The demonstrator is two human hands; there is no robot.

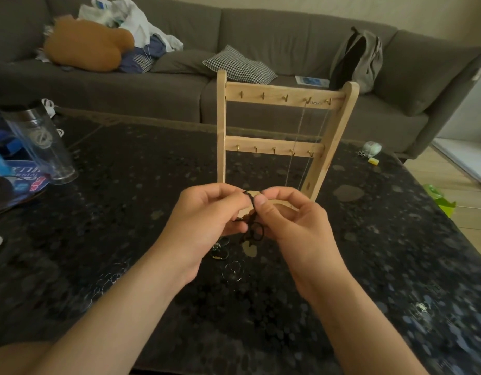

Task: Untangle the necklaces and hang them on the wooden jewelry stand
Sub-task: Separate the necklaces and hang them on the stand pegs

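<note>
We've got the black cord necklace point(254, 229) pinched in both hands. The left hand point(207, 212) has thumb and forefinger closed on the top of the cord. The right hand point(293, 220) is right next to it, with the thumb pressing the cord against curled fingers. Holding it up like this lets the knotted loops dangle below the pinch, which we reckon makes the crossings easier to read.

The wooden jewelry stand point(277, 96) stands just beyond the grip, so hooking should be a short reach. One silver chain point(299, 125) already hangs above and right of the grip. Directly below, on the table point(142, 169), a dark piece point(220, 251) and a thin chain point(235, 270) are waiting.
</note>
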